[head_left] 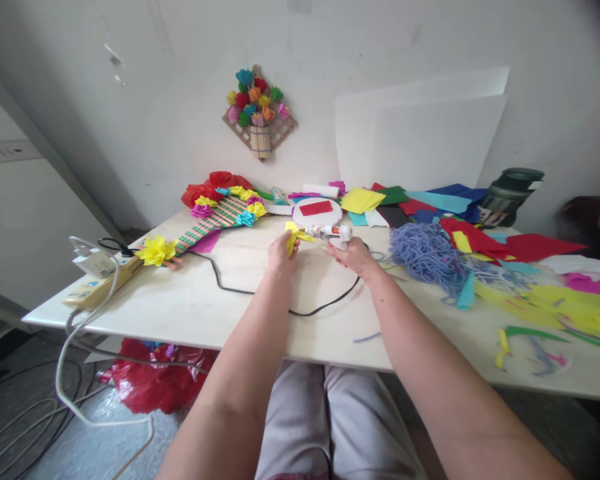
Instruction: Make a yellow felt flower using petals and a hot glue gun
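In the middle of the table, my left hand (283, 252) is closed on a yellow paper flower (296, 235). My right hand (353, 257) grips a white hot glue gun (336, 232), its nozzle pointing left at the flower. Whether the nozzle touches the paper I cannot tell. A black cord (320, 312) loops over the table below my hands. Left of them lies a woven stick fan shape (215, 219) trimmed with paper flowers, with a larger yellow flower (157, 251) at its lower end. Just behind my hands is a white oval piece (305, 217) with a red rectangle on it.
A yellow power strip (103, 280) with plugs sits on the left edge. To the right are a heap of blue-purple yarn (425, 257), coloured paper sheets (540, 247) and a dark green bottle (507, 197). A flower decoration (260, 141) hangs on the wall.
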`<state>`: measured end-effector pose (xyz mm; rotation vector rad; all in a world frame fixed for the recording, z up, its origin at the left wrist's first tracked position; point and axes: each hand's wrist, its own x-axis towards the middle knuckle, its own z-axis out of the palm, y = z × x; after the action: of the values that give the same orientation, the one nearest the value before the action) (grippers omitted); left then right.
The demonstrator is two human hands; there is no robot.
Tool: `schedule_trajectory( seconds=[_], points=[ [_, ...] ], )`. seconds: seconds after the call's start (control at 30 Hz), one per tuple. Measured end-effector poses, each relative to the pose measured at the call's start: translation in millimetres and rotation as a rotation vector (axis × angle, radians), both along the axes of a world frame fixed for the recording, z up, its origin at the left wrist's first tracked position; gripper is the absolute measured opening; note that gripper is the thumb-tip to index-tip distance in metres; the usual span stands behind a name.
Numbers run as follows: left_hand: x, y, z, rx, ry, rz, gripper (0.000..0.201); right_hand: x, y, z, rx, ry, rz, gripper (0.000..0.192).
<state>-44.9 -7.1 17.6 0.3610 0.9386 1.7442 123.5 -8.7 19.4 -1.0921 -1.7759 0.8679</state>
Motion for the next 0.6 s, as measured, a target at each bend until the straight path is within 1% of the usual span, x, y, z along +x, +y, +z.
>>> schedule_trajectory(
  seconds=[0.1,0.2,0.3,0.4,0.5,0.57,0.6],
  points=[
    [-1,0,1.1,-0.008,0.018,0.028,0.007,0,0,0.3,-0.009,0.121,-0.017,0.029],
    [-4,0,2.5,0.009,0.018,0.086,0.006,1,3,-1.7,-0.019,0.223,-0.054,0.035],
    [-8,-1,3.9,0.030,0.008,0.164,0.007,2,11,-6.5,-0.017,0.255,-0.129,0.039],
    [-12,-2,5.4,0.049,-0.028,0.225,0.007,3,17,-11.4,0.021,0.169,-0.227,0.040],
    [-13,-4,7.5,0.089,-0.052,0.234,0.007,3,18,-11.9,0.106,-0.033,-0.316,0.038],
    [-13,-5,9.0,0.102,-0.059,0.239,0.006,2,15,-9.4,0.149,-0.183,-0.326,0.035],
    [-13,-6,9.7,0.104,-0.059,0.242,0.006,1,13,-7.8,0.159,-0.243,-0.306,0.034]
  ],
)
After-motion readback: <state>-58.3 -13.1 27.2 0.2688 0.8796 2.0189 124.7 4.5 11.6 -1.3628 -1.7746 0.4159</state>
